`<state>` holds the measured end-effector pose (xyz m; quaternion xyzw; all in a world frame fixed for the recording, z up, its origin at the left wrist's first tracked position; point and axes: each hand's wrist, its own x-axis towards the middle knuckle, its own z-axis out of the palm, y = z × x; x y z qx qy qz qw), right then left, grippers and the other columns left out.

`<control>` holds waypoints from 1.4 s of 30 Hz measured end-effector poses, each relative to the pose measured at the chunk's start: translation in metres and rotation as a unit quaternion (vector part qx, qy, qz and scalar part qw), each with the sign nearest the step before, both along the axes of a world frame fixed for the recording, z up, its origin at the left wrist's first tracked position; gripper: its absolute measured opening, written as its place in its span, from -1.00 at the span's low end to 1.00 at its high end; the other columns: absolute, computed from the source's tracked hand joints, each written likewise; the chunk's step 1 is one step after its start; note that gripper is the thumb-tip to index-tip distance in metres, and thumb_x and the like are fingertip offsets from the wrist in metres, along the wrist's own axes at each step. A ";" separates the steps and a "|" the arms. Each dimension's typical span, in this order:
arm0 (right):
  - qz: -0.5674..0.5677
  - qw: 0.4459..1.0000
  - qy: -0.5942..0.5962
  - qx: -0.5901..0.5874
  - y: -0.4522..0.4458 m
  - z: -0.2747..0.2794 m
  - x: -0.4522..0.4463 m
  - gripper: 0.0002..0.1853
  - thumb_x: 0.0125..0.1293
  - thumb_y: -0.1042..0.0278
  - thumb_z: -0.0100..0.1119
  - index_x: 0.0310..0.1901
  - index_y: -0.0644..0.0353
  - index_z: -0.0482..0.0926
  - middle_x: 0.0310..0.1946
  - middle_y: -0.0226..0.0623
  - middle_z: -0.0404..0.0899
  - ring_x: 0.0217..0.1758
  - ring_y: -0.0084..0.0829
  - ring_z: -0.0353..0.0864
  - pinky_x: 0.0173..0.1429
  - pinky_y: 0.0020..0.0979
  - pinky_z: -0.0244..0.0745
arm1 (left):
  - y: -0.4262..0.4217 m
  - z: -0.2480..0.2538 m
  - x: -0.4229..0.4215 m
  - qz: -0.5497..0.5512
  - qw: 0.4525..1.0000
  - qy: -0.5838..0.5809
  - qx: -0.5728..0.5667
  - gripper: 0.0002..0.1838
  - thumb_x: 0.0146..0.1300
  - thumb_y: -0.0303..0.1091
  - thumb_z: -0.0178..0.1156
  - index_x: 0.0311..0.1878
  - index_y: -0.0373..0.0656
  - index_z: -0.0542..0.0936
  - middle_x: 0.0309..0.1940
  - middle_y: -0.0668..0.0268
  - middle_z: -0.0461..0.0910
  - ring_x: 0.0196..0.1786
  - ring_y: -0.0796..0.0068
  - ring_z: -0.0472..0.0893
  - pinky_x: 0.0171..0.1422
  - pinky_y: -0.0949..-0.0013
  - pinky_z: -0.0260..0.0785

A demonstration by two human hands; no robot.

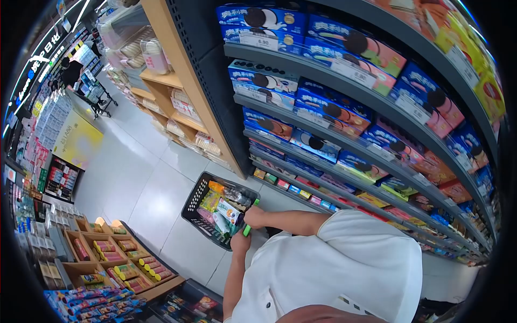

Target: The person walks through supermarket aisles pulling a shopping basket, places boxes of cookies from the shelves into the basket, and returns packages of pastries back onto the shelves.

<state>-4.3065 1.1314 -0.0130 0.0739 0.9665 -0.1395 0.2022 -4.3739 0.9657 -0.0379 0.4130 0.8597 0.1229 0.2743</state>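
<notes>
The black basket is located in front of the person. Right hand: grip closed around the green handle at the basket's near edge. Left hand: at the near left corner; its grip I cannot tell. Contents: white packet toward the near edge, orange packet at the far right corner. Biscuit boxes line the shelf at right.
</notes>
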 end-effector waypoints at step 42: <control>-0.188 0.974 0.123 0.032 -0.028 -0.006 -0.195 -0.79 0.08 0.28 0.26 -0.21 0.02 0.70 -0.11 -0.24 0.63 0.18 -0.18 0.50 0.52 0.03 0.12 | 0.018 -0.010 -0.247 -0.130 0.987 -0.076 0.060 -0.67 0.30 -0.12 0.23 -0.28 -0.26 0.59 -0.40 -0.13 0.64 -0.26 -0.24 0.64 -0.18 -0.13 0.45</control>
